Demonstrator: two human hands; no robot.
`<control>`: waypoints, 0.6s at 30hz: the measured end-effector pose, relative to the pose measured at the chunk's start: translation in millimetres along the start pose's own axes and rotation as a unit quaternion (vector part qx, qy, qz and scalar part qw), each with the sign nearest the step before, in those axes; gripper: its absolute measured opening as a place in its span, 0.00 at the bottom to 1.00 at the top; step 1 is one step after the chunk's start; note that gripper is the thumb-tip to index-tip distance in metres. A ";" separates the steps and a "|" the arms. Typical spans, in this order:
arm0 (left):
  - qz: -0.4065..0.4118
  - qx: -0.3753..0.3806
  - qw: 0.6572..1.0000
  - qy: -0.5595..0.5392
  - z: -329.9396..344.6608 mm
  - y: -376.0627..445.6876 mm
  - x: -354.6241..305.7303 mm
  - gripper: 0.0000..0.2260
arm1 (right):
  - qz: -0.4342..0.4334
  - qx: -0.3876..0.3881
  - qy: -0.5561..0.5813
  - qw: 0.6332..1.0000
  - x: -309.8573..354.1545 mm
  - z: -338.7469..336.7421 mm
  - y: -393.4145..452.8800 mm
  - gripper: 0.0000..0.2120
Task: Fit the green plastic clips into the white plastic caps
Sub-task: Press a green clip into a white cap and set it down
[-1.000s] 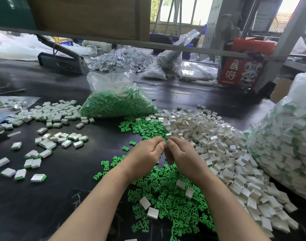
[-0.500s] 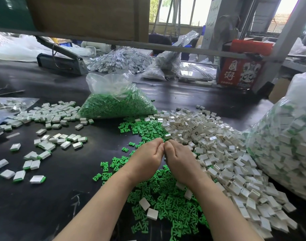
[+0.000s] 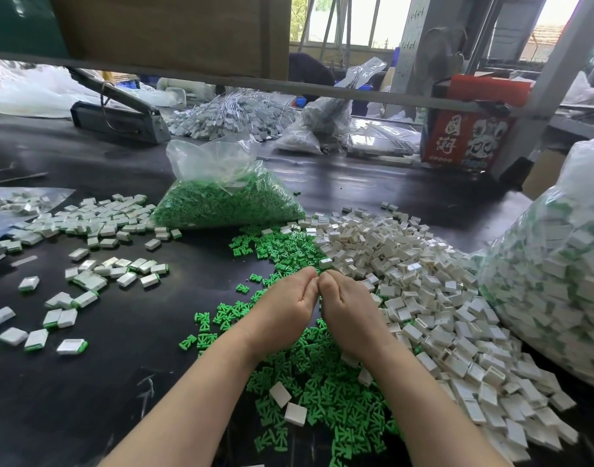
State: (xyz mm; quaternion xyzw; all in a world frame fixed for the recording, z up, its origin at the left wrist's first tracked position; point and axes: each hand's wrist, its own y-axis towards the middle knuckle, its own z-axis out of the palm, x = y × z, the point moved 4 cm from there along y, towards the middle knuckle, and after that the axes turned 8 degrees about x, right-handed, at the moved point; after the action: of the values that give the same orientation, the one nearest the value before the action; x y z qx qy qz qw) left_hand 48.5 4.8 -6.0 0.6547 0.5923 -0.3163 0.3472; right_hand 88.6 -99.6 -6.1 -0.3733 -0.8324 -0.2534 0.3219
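Observation:
My left hand (image 3: 289, 303) and my right hand (image 3: 344, 306) are pressed together above the dark table, backs toward me. Their curled fingertips meet and pinch at one spot. The small piece between them is hidden by the fingers. Below and around my wrists lies a spread of loose green clips (image 3: 309, 392). To the right rises a heap of empty white caps (image 3: 420, 281). Two white caps (image 3: 289, 404) lie on the green clips near my left forearm.
A clear bag of green clips (image 3: 221, 200) stands behind the hands. White caps with green clips fitted (image 3: 86, 227) are scattered on the left. A large bag of such pieces (image 3: 558, 281) fills the right edge. A red carton (image 3: 464, 136) and a sealing machine (image 3: 117, 116) stand at the back.
Both hands have drawn a little closer together and toward me, with the fingertips now pressed tight against each other. The piles have not moved.

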 end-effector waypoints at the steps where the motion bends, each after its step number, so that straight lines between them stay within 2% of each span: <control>1: 0.001 -0.003 1.000 -0.002 0.3 -0.2 0.2 0.12 | 0.002 -0.003 0.002 1.000 0.0 0.5 0.3 0.16; 8: -0.004 -0.010 1.000 0.013 1.0 -0.3 0.4 0.13 | -0.001 -0.014 -0.017 1.000 -3.9 2.4 1.8 0.21; 18: 0.007 0.005 1.000 -0.010 0.3 1.2 2.2 0.12 | -0.005 -0.023 0.005 1.000 -2.7 2.4 1.1 0.17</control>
State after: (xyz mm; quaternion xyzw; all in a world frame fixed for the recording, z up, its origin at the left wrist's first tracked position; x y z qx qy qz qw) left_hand 49.9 5.7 -7.9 0.6574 0.5826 -0.3234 0.3519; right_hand 90.0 -98.6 -9.5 -0.3750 -0.8265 -0.2758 0.3165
